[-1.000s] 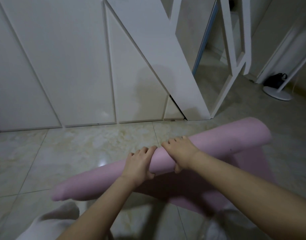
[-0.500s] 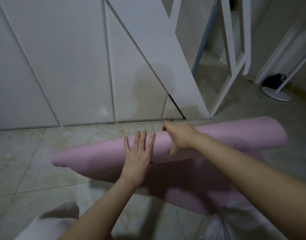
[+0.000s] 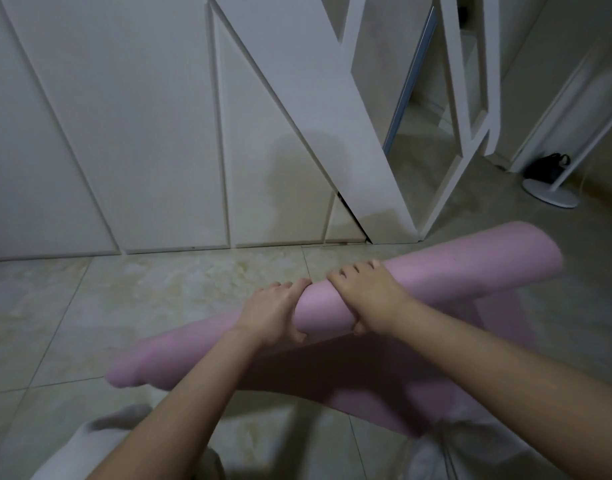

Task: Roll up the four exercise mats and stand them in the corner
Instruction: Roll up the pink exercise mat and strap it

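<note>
bare floor [image 3: 159, 306] ahead; white panels [image 3: 131, 133] block beyond.

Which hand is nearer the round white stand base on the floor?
Right. The right hand grips the pink mat left of the stand base and closer to the camera; the left hand grips it farther left.

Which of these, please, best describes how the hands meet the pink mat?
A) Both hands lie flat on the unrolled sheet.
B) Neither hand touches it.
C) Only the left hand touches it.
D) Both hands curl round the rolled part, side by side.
D: the left hand and right hand each wrap fingers over the rolled part of the pink mat, close together.
</note>
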A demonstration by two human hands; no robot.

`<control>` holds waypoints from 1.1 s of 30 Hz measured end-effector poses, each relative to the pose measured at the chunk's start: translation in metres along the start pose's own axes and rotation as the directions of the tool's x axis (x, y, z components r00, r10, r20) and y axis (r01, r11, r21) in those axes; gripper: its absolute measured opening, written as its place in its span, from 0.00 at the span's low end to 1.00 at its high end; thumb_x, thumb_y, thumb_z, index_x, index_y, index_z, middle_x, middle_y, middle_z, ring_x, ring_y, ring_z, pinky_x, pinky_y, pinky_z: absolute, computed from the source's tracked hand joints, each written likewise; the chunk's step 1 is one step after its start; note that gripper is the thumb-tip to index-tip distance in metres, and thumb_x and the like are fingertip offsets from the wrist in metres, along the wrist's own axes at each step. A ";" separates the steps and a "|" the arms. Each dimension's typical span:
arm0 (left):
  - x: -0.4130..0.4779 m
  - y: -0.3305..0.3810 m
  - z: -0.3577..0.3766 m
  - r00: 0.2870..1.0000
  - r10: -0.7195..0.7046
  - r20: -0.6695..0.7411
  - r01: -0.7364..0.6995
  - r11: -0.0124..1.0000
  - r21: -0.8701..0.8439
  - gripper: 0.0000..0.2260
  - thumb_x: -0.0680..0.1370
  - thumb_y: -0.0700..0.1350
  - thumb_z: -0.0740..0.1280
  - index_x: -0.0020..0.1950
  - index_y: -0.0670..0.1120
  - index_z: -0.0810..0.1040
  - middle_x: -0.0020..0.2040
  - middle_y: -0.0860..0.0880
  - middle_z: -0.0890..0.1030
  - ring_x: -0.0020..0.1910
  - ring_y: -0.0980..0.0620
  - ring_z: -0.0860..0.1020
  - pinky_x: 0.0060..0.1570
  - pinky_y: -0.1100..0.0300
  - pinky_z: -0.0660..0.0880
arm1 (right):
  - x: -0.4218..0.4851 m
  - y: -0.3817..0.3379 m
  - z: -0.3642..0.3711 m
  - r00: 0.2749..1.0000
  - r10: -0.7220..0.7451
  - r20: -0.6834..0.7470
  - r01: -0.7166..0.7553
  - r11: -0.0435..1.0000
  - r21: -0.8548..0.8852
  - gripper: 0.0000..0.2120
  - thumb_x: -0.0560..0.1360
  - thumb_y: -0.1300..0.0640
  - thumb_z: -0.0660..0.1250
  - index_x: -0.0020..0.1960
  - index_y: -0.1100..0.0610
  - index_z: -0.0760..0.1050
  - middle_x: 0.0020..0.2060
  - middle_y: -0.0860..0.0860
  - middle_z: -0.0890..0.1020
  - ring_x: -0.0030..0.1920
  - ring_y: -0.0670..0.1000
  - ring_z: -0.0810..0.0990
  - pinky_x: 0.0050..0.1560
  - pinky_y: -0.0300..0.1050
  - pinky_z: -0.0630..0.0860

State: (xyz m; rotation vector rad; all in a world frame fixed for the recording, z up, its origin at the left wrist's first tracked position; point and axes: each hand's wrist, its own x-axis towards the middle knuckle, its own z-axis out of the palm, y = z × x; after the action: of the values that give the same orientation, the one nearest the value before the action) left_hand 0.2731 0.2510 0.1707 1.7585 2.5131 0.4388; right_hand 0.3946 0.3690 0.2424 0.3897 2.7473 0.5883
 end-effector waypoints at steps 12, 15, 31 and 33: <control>-0.002 0.010 0.019 0.998 -0.029 -0.055 0.031 0.998 0.048 0.42 0.70 0.56 0.68 0.77 0.49 0.49 0.70 0.48 0.63 0.68 0.47 0.63 0.66 0.50 0.61 | 0.019 0.018 -0.002 0.984 0.119 0.130 -0.139 0.978 0.156 0.37 0.64 0.48 0.76 0.65 0.57 0.61 0.58 0.54 0.77 0.58 0.57 0.76 0.55 0.50 0.68; -0.006 0.018 0.028 0.991 -0.030 -0.130 0.050 0.988 0.149 0.48 0.63 0.57 0.75 0.75 0.44 0.54 0.68 0.43 0.68 0.67 0.44 0.68 0.66 0.42 0.63 | 0.025 0.023 -0.007 0.978 0.108 0.177 -0.144 0.968 0.205 0.38 0.61 0.48 0.78 0.64 0.56 0.63 0.58 0.54 0.78 0.58 0.57 0.76 0.54 0.48 0.70; -0.006 0.019 0.038 0.997 0.074 -0.023 -0.075 0.997 -0.032 0.37 0.66 0.57 0.71 0.72 0.51 0.60 0.64 0.50 0.70 0.59 0.48 0.72 0.53 0.54 0.64 | 0.010 0.023 0.000 0.946 -0.026 0.324 -0.094 0.932 0.350 0.37 0.61 0.45 0.78 0.65 0.51 0.67 0.58 0.49 0.76 0.56 0.53 0.76 0.55 0.46 0.72; -0.003 0.019 0.034 0.998 0.063 0.011 -0.061 0.993 -0.104 0.37 0.66 0.60 0.70 0.71 0.52 0.60 0.63 0.51 0.70 0.58 0.49 0.73 0.53 0.55 0.66 | 0.000 0.013 0.009 0.983 -0.037 0.182 0.018 0.994 0.109 0.37 0.64 0.46 0.76 0.67 0.54 0.64 0.60 0.52 0.73 0.59 0.55 0.72 0.57 0.48 0.67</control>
State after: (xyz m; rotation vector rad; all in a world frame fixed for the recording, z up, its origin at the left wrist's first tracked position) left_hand 0.2983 0.2610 0.1429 1.7987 2.3853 0.5472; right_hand 0.4003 0.3835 0.2403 0.4082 2.6080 0.3787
